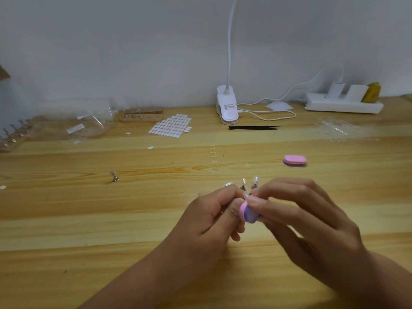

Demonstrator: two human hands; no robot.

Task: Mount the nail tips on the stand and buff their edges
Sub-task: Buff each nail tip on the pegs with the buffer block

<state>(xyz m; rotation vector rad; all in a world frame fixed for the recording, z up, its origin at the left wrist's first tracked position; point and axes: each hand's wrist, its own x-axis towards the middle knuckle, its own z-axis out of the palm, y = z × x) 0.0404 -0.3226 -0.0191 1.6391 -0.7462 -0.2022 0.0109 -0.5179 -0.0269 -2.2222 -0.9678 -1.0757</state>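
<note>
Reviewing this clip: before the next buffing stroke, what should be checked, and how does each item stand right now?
1. Buffer block gripped by the right hand: ok.
2. Nail tip pinched by the left hand: ok, though blurred.
3. Buffer block meeting the nail tip's edge: cannot tell, fingers cover the contact.
4. Nail tip seated on a holder: cannot tell, hidden in the fingers.
5. Mounted tips behind the hands standing upright: ok.
6. Spare buffer lying on the table, away from the hands: ok.
</note>
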